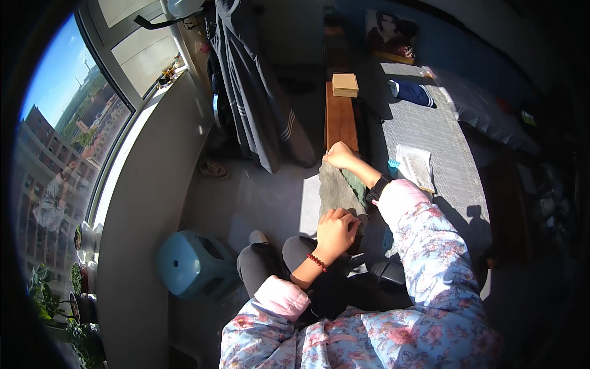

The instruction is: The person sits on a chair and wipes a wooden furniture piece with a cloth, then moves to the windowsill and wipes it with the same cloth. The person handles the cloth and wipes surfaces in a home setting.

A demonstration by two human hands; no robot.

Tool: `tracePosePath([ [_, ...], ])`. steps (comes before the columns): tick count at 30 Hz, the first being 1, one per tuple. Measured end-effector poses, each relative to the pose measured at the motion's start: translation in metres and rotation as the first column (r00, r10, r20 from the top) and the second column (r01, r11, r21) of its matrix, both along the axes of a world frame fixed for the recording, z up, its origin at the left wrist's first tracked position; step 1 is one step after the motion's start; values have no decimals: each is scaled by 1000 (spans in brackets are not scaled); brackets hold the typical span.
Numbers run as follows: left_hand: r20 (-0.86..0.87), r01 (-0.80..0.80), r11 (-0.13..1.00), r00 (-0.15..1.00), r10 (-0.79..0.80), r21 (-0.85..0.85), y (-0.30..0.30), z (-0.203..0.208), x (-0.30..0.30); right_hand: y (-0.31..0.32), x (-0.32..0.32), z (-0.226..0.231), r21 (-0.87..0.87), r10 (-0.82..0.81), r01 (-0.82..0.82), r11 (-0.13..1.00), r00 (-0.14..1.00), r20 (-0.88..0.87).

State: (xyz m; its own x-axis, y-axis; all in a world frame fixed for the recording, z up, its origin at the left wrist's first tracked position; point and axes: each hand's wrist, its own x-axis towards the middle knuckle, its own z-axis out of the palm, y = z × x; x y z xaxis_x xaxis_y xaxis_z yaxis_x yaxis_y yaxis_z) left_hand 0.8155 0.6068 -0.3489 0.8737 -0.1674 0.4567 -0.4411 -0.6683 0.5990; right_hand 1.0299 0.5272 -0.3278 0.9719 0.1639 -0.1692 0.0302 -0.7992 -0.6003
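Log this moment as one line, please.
left hand: curled at grey-green cloth, near end; right hand: gripping cloth's far end; tan block: on wooden board; blue stool: at left

Room interior. At left, a large window (67, 123) overlooks buildings and distant hills; its pale sill (114, 184) caps a low wall (144, 178). A light-blue stool (175, 249) stands on the grey floor (267, 197), well left of the narrow wooden surface (339, 123). Sunlight patches the floor near that surface's left edge. Beyond its right edge extends a sunlit bed (455, 166) with a pale quilted cover; behind, a dark blue wall (455, 37).
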Motion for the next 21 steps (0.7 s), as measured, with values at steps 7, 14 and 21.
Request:
tracePosePath([
  [7,-259,-109,858,965,-29,-503,7,29,8,-25,-28,16,356,12,-116,927,959,283],
  [14,76,185,972,982,-175,-144,6,42,-3,-74,-44,1,424,-176,37,905,939,294],
  [21,-115,98,981,986,-117,-165,23,37,-4,-80,-87,12,24,-30,22,999,886,462],
])
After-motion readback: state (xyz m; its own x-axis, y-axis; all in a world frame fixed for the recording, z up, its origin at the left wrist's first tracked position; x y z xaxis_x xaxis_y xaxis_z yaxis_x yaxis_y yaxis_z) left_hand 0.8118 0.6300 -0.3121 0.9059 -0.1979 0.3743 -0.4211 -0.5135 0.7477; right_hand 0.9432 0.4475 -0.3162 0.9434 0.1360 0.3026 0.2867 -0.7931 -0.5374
